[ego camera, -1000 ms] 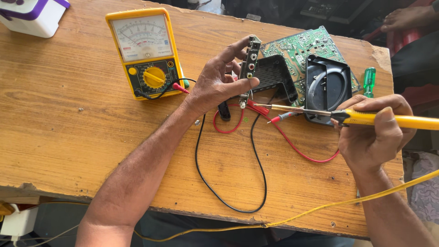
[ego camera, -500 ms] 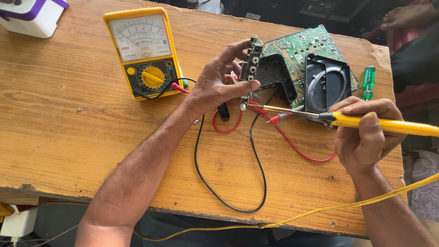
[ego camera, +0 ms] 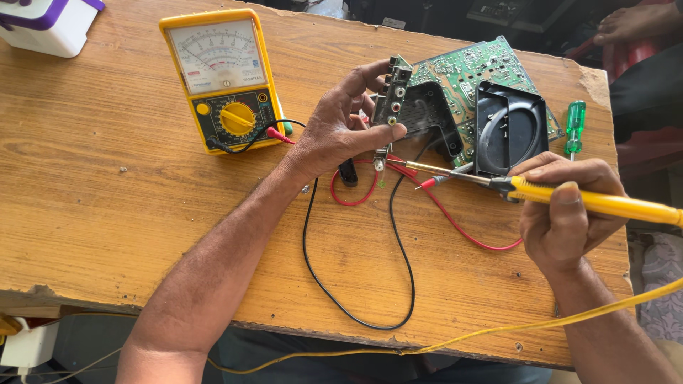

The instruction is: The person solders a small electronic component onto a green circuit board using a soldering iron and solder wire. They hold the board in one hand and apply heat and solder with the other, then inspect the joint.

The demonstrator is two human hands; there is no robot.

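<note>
Yellow-handled soldering iron [ego camera: 569, 199] sits gripped in the right hand [ego camera: 565, 217], its tip at the foot of a small connector board [ego camera: 391, 99] that the left hand [ego camera: 338, 131] pinches upright near the table's [ego camera: 107, 199] far edge, beside the green circuit board [ego camera: 469, 71]. Soldering looks under way; steady tip contact matters next.

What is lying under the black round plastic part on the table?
The black round plastic part rests on the green circuit board, whose edges show around it. The board area beneath it is covered, so components there cannot be seen.
</note>
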